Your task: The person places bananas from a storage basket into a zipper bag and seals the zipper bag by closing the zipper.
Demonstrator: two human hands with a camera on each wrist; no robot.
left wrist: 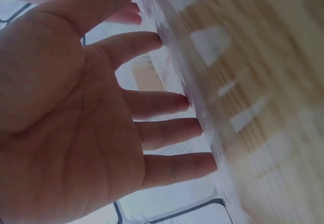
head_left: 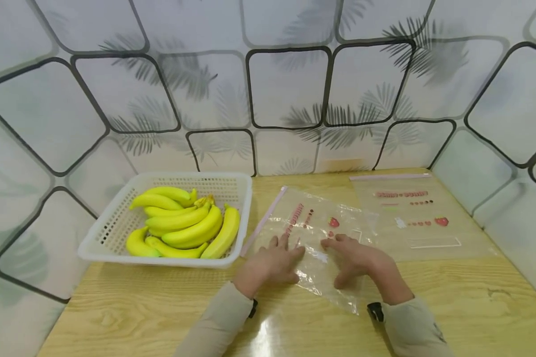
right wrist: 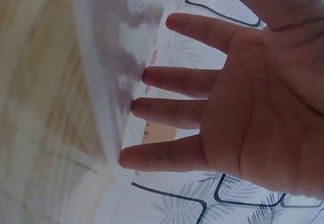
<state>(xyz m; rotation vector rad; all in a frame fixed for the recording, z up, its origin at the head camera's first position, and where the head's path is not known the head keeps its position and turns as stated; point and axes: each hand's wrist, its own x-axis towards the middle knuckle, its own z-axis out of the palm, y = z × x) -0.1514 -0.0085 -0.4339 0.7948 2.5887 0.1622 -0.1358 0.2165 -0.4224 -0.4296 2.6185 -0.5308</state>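
A clear zip bag (head_left: 312, 213) with red strawberry and lettering prints lies tilted on the wooden table, its pink zip edge toward the basket. My left hand (head_left: 272, 263) touches its near left part with spread fingertips. On the bag's right side rest the fingertips of my right hand (head_left: 357, 258). Both wrist views show straight, parted fingers: the left palm (left wrist: 71, 117) and the right palm (right wrist: 253, 107) are off the surface, and neither hand grips anything.
A white plastic basket (head_left: 87, 248) holding several yellow bananas (head_left: 192, 223) stands on the left. At the back right a second clear zip bag (head_left: 420, 213) lies flat. A patterned wall covering (head_left: 290, 89) encloses the wooden table (head_left: 129, 307) at the back and sides.
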